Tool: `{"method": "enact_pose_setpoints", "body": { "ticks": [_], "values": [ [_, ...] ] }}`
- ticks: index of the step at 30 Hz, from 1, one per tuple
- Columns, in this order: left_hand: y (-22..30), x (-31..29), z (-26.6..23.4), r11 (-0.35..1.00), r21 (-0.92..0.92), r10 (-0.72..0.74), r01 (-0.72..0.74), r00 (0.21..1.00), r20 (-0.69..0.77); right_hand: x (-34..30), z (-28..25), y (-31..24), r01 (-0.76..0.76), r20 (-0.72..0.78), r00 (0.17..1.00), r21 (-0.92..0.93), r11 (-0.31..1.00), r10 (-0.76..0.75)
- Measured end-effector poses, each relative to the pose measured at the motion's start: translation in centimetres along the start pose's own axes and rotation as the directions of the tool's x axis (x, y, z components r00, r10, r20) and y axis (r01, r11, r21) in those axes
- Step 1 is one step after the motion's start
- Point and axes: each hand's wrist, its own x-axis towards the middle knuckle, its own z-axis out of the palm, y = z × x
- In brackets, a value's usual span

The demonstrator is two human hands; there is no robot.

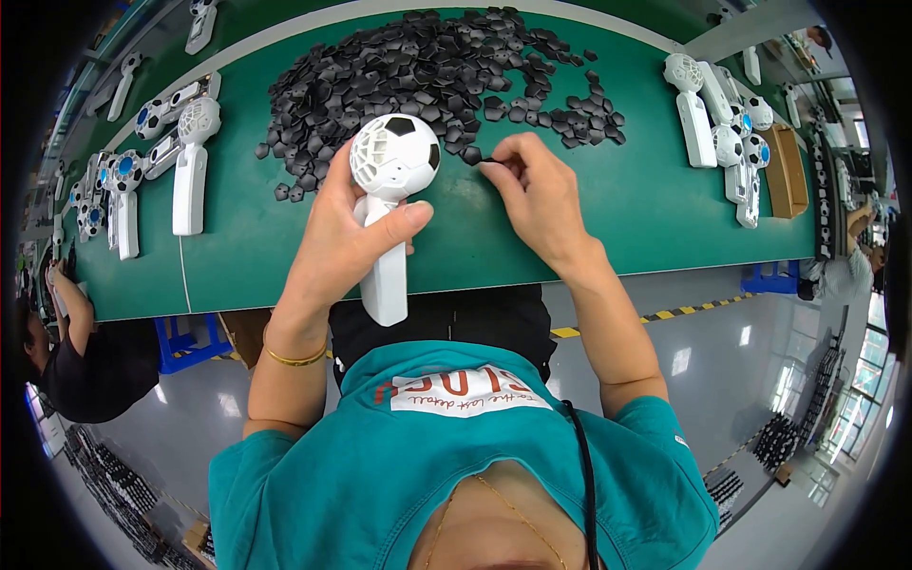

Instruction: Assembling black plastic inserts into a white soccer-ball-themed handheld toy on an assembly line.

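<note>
Handheld fan [399, 157], white with a football-patterned head, sits in the left hand [340, 223], which wraps its neck over the green table [475, 252]. The right hand [543, 195] brings thumb and forefinger together beside a black pentagonal piece [471, 155] near the pile [370, 81]; whether they pinch it, I cannot tell.

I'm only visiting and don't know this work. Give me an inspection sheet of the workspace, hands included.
Surface: green tabletop, pale patch between the hands.
Job's things: white ball-headed device; heap of black pentagonal pieces.
Clutter: other white devices left and right; brown box at right.
Hands: left hand holds the device; right hand at the heap's near edge, grip unclear.
Cables: black cord over the shirt, type unclear.
Surroundings: striped floor tape; co-worker at left.
</note>
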Motion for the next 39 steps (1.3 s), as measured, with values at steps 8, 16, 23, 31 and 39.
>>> {"method": "enact_pose_setpoints", "body": {
  "ticks": [8, 16, 23, 31, 39],
  "values": [
    [-0.9, 0.7, 1.1, 0.994, -0.059, 0.093, -0.091, 0.995, 0.035, 1.0, -2.9, -4.1, -0.041, 0.116, 0.993, 0.518, 0.854, -0.022],
    [-0.9, 0.5, 2.3, 0.977, 0.090, 0.191, -0.194, 0.981, 0.039, 2.0, -1.9, -5.1, 0.107, 0.035, 0.991, 0.376, 0.920, -0.130],
    [-0.9, 0.2, 2.7, 0.977, 0.118, 0.178, -0.178, 0.984, 0.010, 2.3, -2.0, -5.3, 0.059, 0.045, 0.996, 0.352, 0.934, -0.079],
    [-1.2, 0.6, 2.4, 0.944, 0.207, 0.262, -0.257, 0.965, 0.007, 2.3, -2.1, -5.1, -0.001, 0.073, 0.997, 0.413, 0.911, -0.032],
    [-1.3, 0.6, 2.3, 0.940, 0.227, 0.259, -0.254, 0.966, 0.010, 2.4, -3.3, -5.4, -0.025, 0.186, 0.982, 0.319, 0.947, -0.037]
  ]
}}
